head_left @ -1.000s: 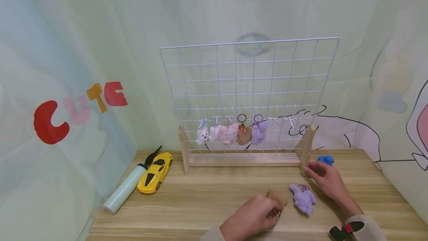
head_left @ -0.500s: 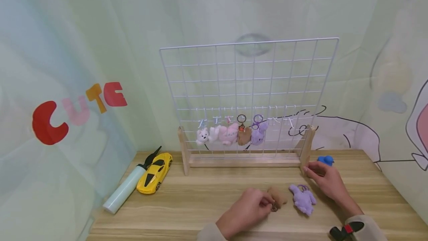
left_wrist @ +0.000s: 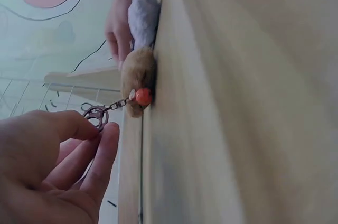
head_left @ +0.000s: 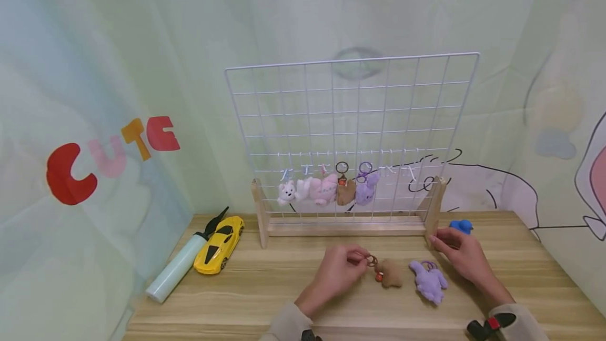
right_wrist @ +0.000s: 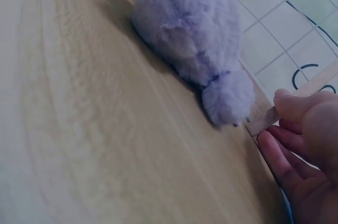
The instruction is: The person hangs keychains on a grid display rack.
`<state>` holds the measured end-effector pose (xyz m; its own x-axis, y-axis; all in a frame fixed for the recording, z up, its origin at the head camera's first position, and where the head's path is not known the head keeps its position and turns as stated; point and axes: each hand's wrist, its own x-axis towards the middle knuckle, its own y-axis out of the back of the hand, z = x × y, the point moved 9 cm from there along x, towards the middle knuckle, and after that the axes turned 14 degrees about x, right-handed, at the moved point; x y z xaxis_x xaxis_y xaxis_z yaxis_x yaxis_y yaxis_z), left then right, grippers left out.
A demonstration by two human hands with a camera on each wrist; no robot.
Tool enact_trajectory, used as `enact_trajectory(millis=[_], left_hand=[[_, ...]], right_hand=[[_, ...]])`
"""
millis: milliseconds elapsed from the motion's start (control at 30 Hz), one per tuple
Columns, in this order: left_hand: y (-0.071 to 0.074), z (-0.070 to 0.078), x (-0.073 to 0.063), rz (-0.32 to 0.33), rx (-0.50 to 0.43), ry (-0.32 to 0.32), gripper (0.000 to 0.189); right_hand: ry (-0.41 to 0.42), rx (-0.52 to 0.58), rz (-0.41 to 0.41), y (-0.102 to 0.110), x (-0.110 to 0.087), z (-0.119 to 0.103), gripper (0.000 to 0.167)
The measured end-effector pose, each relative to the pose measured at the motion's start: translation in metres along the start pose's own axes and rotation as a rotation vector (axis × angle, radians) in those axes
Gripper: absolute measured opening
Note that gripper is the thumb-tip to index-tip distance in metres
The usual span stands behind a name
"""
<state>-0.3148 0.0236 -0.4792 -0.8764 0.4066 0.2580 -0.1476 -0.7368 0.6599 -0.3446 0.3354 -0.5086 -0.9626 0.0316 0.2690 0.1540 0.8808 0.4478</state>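
My left hand [head_left: 338, 272] pinches the metal ring [left_wrist: 96, 117] of a brown plush keychain [head_left: 390, 273] between thumb and fingertips. A short chain and a red bead [left_wrist: 143, 96] link ring and plush, which lies on the table. At the rack's right wooden foot [head_left: 432, 220], my right hand [head_left: 461, 257] holds the foot's lower end between thumb and fingers. Between the hands lies a purple plush keychain [head_left: 430, 283]. On the white wire grid rack [head_left: 360, 114], several plush keychains hang from hooks, among them a brown one [head_left: 346, 192] and a purple one [head_left: 366, 188].
A yellow toy car [head_left: 219, 244] and a pale cylinder with a black nozzle [head_left: 176, 267] lie at the table's left. Behind my right hand is a small blue object [head_left: 461, 226]. Two bare hooks [head_left: 411, 172] stick out at the rack's right.
My left hand has shifted its hold to the keychain's ring and moved up and left, away from the plush. The brown plush has turned slightly. My right hand has stayed at the rack foot.
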Motion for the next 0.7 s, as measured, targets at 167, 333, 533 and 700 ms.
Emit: enact_trajectory(millis=[167,333,533,700], left_hand=[[0.014,-0.001,0.007,0.051,-0.054,0.04,0.011],[0.025,0.008,0.015,0.095,-0.094,0.043,0.013],[0.036,0.019,0.023,0.124,-0.193,0.066,0.014],[0.048,0.032,0.03,0.195,-0.277,0.037,0.016]], right_hand=[[-0.019,-0.002,-0.007,-0.001,0.001,0.001,0.038],[-0.031,-0.004,-0.013,-0.001,0.001,0.002,0.039],[-0.031,0.001,-0.014,-0.001,0.001,0.004,0.038],[-0.03,0.007,-0.012,-0.001,0.001,0.005,0.037]])
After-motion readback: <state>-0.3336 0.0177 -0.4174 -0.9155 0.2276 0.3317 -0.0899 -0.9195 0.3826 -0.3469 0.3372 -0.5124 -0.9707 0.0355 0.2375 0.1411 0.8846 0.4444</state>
